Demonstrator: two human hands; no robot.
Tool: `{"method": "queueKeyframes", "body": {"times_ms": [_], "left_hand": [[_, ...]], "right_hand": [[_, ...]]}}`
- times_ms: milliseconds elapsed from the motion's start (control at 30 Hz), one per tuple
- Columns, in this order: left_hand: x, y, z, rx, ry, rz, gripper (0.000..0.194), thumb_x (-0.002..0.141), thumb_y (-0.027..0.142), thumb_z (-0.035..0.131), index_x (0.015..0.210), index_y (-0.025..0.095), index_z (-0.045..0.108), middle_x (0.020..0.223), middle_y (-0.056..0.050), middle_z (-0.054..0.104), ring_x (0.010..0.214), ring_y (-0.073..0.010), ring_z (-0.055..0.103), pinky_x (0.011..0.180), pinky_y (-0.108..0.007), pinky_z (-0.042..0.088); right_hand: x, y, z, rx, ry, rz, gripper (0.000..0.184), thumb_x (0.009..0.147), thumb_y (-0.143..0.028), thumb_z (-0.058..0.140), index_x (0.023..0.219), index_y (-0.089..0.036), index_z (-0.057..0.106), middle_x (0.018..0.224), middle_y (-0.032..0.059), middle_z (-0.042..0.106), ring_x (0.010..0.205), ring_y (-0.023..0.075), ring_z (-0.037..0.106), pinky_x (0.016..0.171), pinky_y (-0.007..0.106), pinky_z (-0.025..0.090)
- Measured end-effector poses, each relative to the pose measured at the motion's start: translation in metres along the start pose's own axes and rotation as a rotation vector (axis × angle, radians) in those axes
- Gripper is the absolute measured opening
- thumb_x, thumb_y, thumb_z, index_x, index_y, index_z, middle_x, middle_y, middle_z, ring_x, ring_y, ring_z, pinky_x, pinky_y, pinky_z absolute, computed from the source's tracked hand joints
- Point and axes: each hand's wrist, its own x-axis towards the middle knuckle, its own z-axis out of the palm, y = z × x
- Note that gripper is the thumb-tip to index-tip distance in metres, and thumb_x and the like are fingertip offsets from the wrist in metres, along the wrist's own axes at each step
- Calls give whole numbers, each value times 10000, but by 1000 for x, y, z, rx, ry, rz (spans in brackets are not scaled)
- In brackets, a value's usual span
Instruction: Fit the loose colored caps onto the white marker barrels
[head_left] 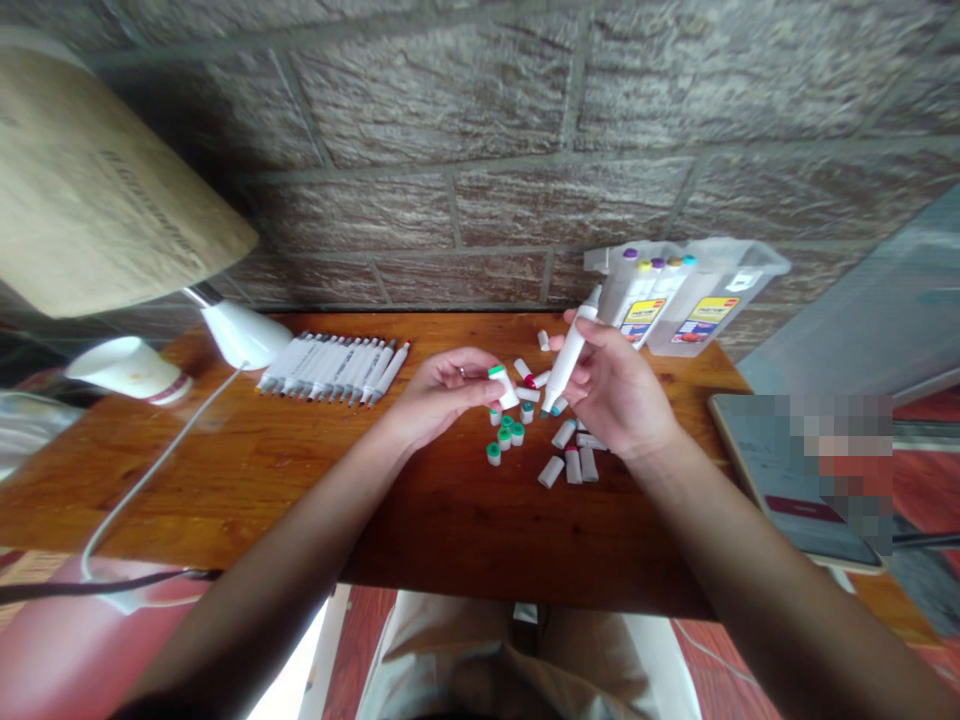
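Between the thumb and fingers of my left hand (454, 390) is a white marker cap (504, 386) with a green end. My right hand (619, 385) holds a white marker (571, 352) at a slant, its dark tip pointing down toward the table. Below and between my hands lie loose caps: several with green tops (506, 432) stand upright, and several white ones (574, 464) lie on their sides, some with red or teal ends. A row of uncapped white markers (334, 368) lies side by side to the left of my left hand.
Clear plastic cases (705, 300) with a few markers stand at the back right. A tablet (787, 480) lies at the right edge. On the left are a lamp (244, 335), its cord (161, 455) and a paper cup (127, 368). A stone wall (465, 150) bounds the wooden table (300, 490) behind.
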Motion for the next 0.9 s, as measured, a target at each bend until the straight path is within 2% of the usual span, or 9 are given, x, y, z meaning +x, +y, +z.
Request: {"method": "queueKeyframes", "body": {"times_ms": [267, 433, 567, 733, 900], "left_hand": [[0, 1, 0, -5, -27, 8, 332, 587, 278, 960, 772, 135, 724, 674, -5, 742, 593, -116, 688, 609, -224, 569], [0, 0, -1, -17, -1, 5, 325, 582, 258, 961, 774, 135, 730, 699, -6, 752, 617, -117, 701, 627, -221, 575], [0, -1, -2, -3, -38, 6, 333, 593, 278, 957, 784, 136, 724, 691, -15, 750, 594, -127, 690, 620, -243, 569], [0, -1, -3, 2, -20, -4, 313, 599, 262, 951, 782, 135, 731, 703, -19, 752, 612, -134, 693, 615, -244, 557], [0, -1, -1, 8, -25, -8, 316, 587, 264, 957, 792, 143, 750, 717, -20, 764, 602, -128, 694, 621, -245, 569]], "right_hand": [[0, 1, 1, 2, 9, -4, 326, 628, -277, 842, 883, -206, 652, 701, -25, 725, 453, 37, 333, 400, 153, 233], [1, 0, 2, 0, 39, 5, 330, 620, -277, 842, 871, -207, 639, 696, -25, 722, 456, 37, 330, 406, 151, 241], [0, 0, 2, -3, 26, 1, 335, 622, -275, 847, 879, -206, 644, 701, -21, 721, 454, 37, 323, 402, 155, 228], [0, 1, 1, -7, 42, 8, 332, 622, -283, 853, 871, -204, 649, 703, -16, 723, 457, 39, 322, 413, 160, 252], [-1, 0, 1, -14, 24, 0, 317, 630, -285, 851, 866, -209, 652, 697, -22, 718, 457, 43, 314, 403, 160, 228]]}}
